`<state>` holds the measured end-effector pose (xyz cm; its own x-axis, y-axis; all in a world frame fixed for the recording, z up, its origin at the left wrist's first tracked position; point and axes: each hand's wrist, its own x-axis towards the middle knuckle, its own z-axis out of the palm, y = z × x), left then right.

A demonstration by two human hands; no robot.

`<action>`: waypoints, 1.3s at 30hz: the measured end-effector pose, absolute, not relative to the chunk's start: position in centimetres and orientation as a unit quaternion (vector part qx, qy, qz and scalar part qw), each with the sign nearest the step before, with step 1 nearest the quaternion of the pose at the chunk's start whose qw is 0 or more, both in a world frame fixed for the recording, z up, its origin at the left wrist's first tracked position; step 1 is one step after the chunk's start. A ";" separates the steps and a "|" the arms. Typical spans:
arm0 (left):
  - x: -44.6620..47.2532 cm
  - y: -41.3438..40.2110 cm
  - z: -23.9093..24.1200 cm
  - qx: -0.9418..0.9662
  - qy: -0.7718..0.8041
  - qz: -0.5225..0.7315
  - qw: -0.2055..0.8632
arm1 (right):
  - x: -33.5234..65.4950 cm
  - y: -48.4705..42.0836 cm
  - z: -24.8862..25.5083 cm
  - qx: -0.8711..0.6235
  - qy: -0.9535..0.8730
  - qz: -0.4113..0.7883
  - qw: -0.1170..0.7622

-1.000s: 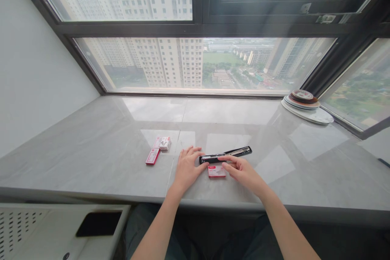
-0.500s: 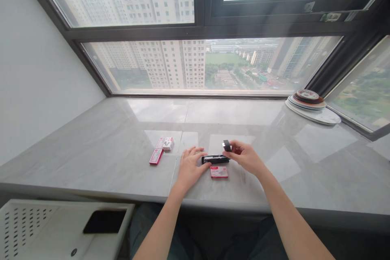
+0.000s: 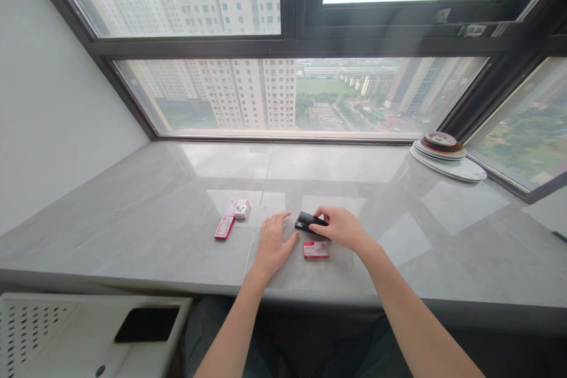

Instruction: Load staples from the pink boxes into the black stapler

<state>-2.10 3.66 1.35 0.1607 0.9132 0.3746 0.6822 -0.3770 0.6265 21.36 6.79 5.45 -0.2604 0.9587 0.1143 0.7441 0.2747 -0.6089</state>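
A black stapler lies on the grey marbled sill with its top arm folded down. My right hand grips it from the right, thumb on the near side and fingers over the far side, hiding its right end. Just left of the stapler, my left hand rests on the sill with its fingers apart, holding nothing. A red and white staple box lies flat directly in front of the stapler. Further left sit a red box and a small white box, partly covering another red and white box.
A stack of plates stands at the far right corner by the window. The grey sill runs up to the dark window frame. Below its front edge, at lower left, is a white perforated surface with a dark phone-shaped rectangle.
The stapler's raised top arm has come down shut under my right hand, which moved left and lower. My left hand has come off the stapler and lies beside it.
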 end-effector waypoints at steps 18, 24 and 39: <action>-4.5 2.7 4.3 0.793 0.499 0.226 0.265 | 24.0 1.7 1.1 -0.593 -0.508 0.482 0.397; 0.3 2.1 2.1 0.792 0.501 0.270 0.221 | 21.1 0.8 1.0 -0.573 -0.512 0.485 0.416; -4.2 2.0 3.9 0.686 0.622 0.372 0.071 | 19.6 0.0 1.1 -0.609 -0.492 0.449 0.430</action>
<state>-4.18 2.01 3.88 -0.0500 0.9049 0.4226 0.7997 -0.2173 0.5597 19.56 0.02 1.09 0.1117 0.9860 -0.1237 0.2124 -0.1452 -0.9663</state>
